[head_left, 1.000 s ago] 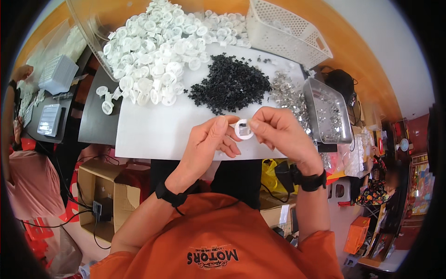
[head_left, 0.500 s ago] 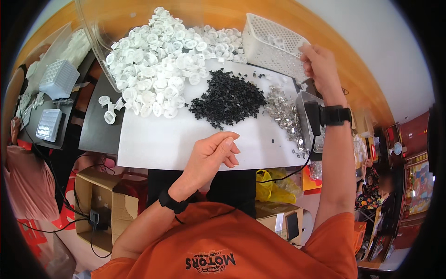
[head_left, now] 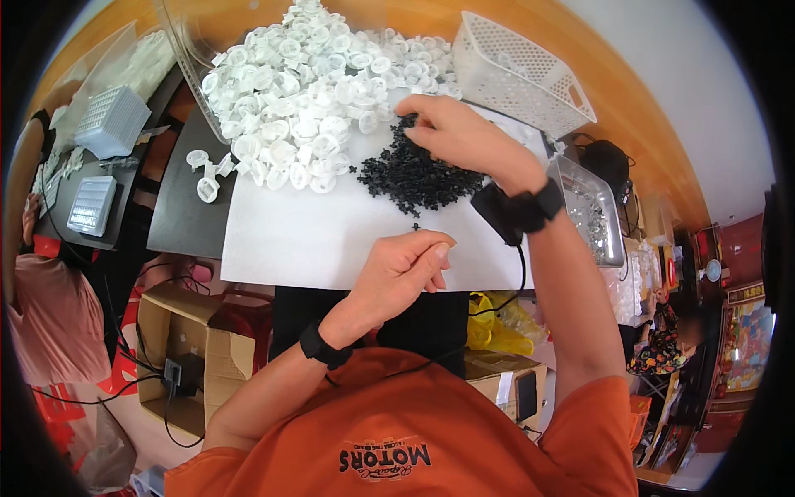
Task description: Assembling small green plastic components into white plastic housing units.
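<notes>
While reaching across the white sheet (head_left: 315,240), right hand (head_left: 451,132) lowered onto far edge of black parts pile (head_left: 418,176), fingers curled down among the small black pieces; grip partly closed over them, whether anything is pinched cannot be told. Dark wristband (head_left: 530,207) on that wrist, thin black cable hanging from it toward the body. Left hand (head_left: 402,269) held loosely clenched just above near edge of sheet, thumb against curled fingers; nothing visible inside, contents cannot be told. Black band (head_left: 321,346) on left wrist.

Black parts pile lying mid-sheet, between the two hands, touching the right one, one stray black piece (head_left: 416,226) apart from it toward the left hand. Just beyond and left of pile: large heap of white caps (head_left: 306,91), spilling from a clear plastic bag (head_left: 178,25) onto the sheet; a few loose white caps (head_left: 203,174) off the sheet on a dark board at left. White perforated basket (head_left: 522,74) at far right of heap, tilted. Metal tray (head_left: 592,211) with small shiny parts right of right wrist, at bench edge. Orange wooden bench (head_left: 638,108) under everything. Cardboard box (head_left: 186,348) on floor below left. Orange shirt along lower edge.
</notes>
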A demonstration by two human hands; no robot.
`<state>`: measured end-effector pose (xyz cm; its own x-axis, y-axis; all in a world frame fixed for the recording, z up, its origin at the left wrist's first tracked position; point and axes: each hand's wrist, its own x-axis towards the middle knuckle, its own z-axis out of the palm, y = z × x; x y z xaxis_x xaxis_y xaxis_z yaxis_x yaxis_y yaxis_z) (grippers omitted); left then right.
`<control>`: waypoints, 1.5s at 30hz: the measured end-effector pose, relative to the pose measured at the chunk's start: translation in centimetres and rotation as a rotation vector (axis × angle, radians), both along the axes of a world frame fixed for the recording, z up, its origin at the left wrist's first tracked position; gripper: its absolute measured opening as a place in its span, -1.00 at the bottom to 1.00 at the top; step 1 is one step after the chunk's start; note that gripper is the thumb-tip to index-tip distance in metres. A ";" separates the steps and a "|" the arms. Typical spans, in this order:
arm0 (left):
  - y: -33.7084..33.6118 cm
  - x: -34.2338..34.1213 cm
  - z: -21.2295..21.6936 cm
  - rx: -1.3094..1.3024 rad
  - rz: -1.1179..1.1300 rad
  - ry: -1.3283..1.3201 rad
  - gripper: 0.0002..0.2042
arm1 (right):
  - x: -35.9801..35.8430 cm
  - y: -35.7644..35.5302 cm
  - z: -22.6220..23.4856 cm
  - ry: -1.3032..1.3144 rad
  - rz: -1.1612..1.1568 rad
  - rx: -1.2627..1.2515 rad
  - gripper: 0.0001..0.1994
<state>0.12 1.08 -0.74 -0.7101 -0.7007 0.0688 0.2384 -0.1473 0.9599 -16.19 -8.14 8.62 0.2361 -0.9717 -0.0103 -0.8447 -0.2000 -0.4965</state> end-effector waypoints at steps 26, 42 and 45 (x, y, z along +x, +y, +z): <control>-0.5 0.1 0.8 0.126 0.076 0.072 -0.55 | 0.1 8.7 0.6 -0.228 -0.369 0.085 -0.75; -0.2 -0.2 0.6 -0.002 0.028 0.025 -0.61 | 0.5 14.7 -4.3 -0.997 -0.437 0.255 -0.67; -0.3 -0.2 0.2 -0.034 0.024 0.019 -0.62 | 0.7 15.1 -5.2 -1.005 -0.432 0.236 -0.64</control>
<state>-0.07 0.83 -0.52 -0.6917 -0.7143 0.1062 0.2599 -0.1091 0.9594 -15.44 6.93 3.45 -0.1156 -0.9730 -0.1997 -0.0142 0.2027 -0.9791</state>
